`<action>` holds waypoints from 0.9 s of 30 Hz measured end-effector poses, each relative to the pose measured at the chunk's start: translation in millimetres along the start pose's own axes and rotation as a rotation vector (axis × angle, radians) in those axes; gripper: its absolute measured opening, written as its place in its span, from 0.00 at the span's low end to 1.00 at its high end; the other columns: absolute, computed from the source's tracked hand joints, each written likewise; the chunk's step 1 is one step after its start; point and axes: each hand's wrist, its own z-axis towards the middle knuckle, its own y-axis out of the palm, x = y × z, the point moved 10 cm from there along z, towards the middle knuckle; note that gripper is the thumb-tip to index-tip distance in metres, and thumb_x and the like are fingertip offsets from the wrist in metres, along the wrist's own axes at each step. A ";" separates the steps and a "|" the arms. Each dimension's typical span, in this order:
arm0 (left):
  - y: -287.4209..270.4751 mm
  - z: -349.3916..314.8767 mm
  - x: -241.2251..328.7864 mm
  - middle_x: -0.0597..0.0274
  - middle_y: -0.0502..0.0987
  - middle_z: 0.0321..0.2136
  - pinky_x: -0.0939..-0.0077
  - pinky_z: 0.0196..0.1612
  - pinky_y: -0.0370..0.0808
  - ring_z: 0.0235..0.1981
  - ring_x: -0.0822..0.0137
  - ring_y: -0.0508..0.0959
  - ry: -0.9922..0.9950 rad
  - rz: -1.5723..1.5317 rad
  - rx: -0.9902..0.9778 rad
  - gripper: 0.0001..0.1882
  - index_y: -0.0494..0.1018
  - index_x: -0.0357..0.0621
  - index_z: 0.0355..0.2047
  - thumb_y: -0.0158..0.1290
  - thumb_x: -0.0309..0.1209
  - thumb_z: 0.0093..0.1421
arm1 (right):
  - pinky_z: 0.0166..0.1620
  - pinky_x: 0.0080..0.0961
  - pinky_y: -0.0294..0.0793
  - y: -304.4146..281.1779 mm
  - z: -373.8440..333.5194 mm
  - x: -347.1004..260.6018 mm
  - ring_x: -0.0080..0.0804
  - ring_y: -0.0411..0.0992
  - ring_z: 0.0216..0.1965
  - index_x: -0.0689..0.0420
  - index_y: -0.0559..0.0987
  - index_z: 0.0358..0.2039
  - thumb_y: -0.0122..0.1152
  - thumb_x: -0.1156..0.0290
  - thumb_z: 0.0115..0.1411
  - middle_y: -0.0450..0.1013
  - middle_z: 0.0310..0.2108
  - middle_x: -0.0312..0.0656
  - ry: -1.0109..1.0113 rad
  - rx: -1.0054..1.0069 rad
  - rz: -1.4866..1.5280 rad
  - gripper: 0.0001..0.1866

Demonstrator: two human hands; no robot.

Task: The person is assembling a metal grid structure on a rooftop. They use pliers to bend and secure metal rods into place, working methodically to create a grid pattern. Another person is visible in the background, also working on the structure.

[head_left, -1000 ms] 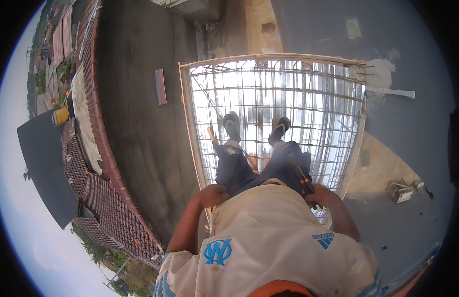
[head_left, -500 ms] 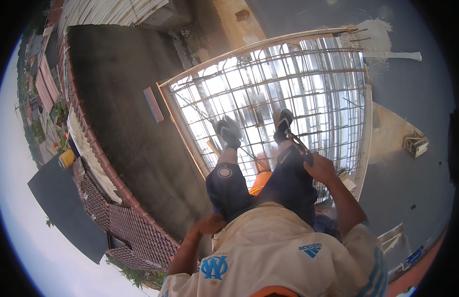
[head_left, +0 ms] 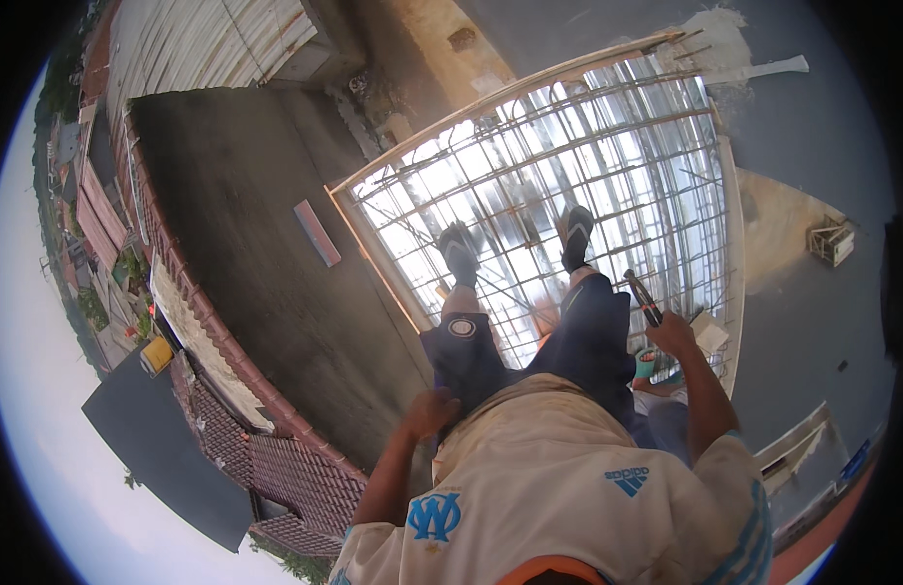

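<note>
In my right hand (head_left: 673, 334) is a dark, long-handled pair of pincers (head_left: 643, 295), its jaw end pointing away from me. The fingers wrap round the handles, and the tool is held above a grid of steel reinforcing bars (head_left: 529, 210). My left hand (head_left: 434, 411) rests at the left hip against my dark shorts (head_left: 471, 361). Its fingers look curled, but whatever they may hold is hidden. My feet in dark flip-flops (head_left: 574, 234) stand on the bar grid, over bright, shiny metal sheets.
Wooden formwork (head_left: 500, 96) edges the grid. A reddish plank (head_left: 318, 234) lies on the dark slab (head_left: 247, 224) at left, bounded by a tiled roof edge (head_left: 247, 375). A small wooden frame (head_left: 830, 242) stands at right. Beside my right thigh, another person's arm (head_left: 658, 387) shows near a teal object (head_left: 645, 365).
My right hand and the pincers have swung right, away from my right foot. The orange thing between my legs is now mostly hidden. The teal object has come into view.
</note>
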 end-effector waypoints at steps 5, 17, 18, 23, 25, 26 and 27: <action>-106.0 6.2 -27.8 0.62 0.68 0.18 0.75 0.28 0.68 0.22 0.74 0.67 0.035 -0.050 0.384 0.06 0.71 0.36 0.30 0.52 0.27 0.55 | 0.40 0.42 0.75 74.4 -19.7 28.3 0.50 0.77 0.34 0.65 0.78 0.30 0.58 0.54 0.47 0.76 0.28 0.57 0.162 -0.063 0.306 0.23; -272.0 45.1 -52.5 0.55 0.75 0.23 0.73 0.33 0.72 0.25 0.68 0.74 0.035 0.050 0.475 0.12 0.70 0.35 0.40 0.49 0.26 0.55 | 0.35 0.39 0.73 155.2 -87.0 -0.6 0.49 0.77 0.30 0.72 0.77 0.28 0.58 0.52 0.49 0.75 0.24 0.58 0.304 0.027 0.537 0.28; -281.1 55.7 -49.4 0.55 0.75 0.25 0.72 0.34 0.72 0.27 0.67 0.74 0.054 0.058 0.479 0.13 0.70 0.35 0.40 0.49 0.27 0.55 | 0.37 0.39 0.73 160.3 -81.8 -1.2 0.49 0.77 0.33 0.73 0.77 0.32 0.59 0.52 0.49 0.75 0.27 0.59 0.317 0.007 0.564 0.29; -305.7 107.2 -20.2 0.58 0.74 0.25 0.74 0.30 0.70 0.26 0.69 0.72 0.188 0.145 0.480 0.13 0.70 0.35 0.41 0.47 0.26 0.56 | 0.41 0.39 0.74 137.8 -50.5 -54.1 0.52 0.77 0.35 0.70 0.79 0.28 0.57 0.50 0.49 0.76 0.29 0.60 0.311 -0.112 0.541 0.28; -302.1 118.1 1.3 0.62 0.71 0.22 0.76 0.26 0.68 0.23 0.72 0.70 0.227 0.135 0.462 0.12 0.70 0.35 0.40 0.46 0.27 0.57 | 0.35 0.34 0.76 146.4 -14.8 -65.0 0.41 0.78 0.27 0.62 0.80 0.29 0.55 0.52 0.49 0.77 0.24 0.47 0.223 -0.086 0.445 0.23; -302.7 126.7 4.5 0.63 0.69 0.21 0.77 0.25 0.67 0.23 0.74 0.69 0.233 0.106 0.494 0.12 0.71 0.35 0.40 0.46 0.27 0.57 | 0.36 0.34 0.76 119.7 -17.8 -83.2 0.41 0.78 0.29 0.62 0.80 0.32 0.55 0.55 0.48 0.77 0.25 0.47 0.174 -0.038 0.511 0.22; -296.3 139.7 13.9 0.63 0.70 0.21 0.77 0.25 0.67 0.23 0.74 0.69 0.235 0.107 0.465 0.12 0.71 0.35 0.40 0.46 0.27 0.57 | 0.39 0.35 0.76 138.6 4.6 -76.6 0.42 0.78 0.33 0.63 0.77 0.39 0.56 0.57 0.47 0.78 0.30 0.49 0.150 0.056 0.552 0.24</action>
